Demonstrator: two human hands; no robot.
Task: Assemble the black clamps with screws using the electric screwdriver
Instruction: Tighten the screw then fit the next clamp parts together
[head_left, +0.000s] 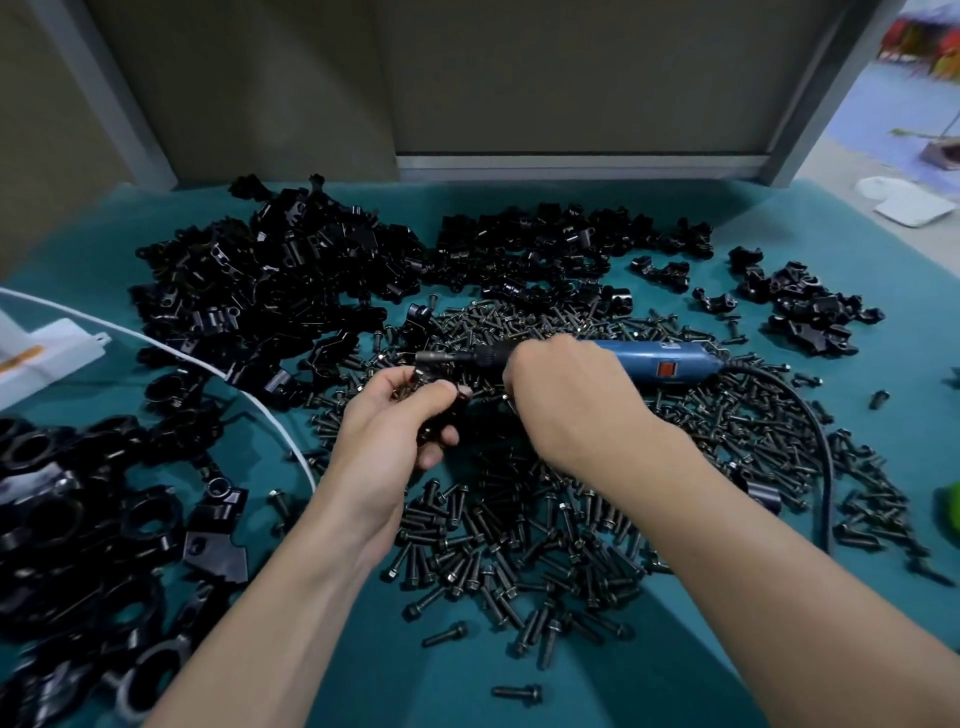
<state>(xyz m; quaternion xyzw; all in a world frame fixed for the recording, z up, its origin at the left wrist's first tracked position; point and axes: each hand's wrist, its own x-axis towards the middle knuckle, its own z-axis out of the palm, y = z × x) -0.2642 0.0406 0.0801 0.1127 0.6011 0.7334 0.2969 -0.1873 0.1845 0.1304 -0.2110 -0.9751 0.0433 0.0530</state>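
Over the screw pile (519, 545), left hand (384, 436) pinches a clamp (445, 413), right hand (566, 400) grips the screwdriver (665, 364).

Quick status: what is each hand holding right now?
Left hand: fingers curled round a black clamp, mostly hidden.
Right hand: grips the blue electric screwdriver.

Blue electric screwdriver (660, 359) horizontal above scattered screws (519, 545)

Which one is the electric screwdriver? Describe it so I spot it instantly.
On the teal table, find the central screw pile. At its far edge the right hand grips the electric screwdriver, pointing left: the only blue tool, with a red switch and black cord.
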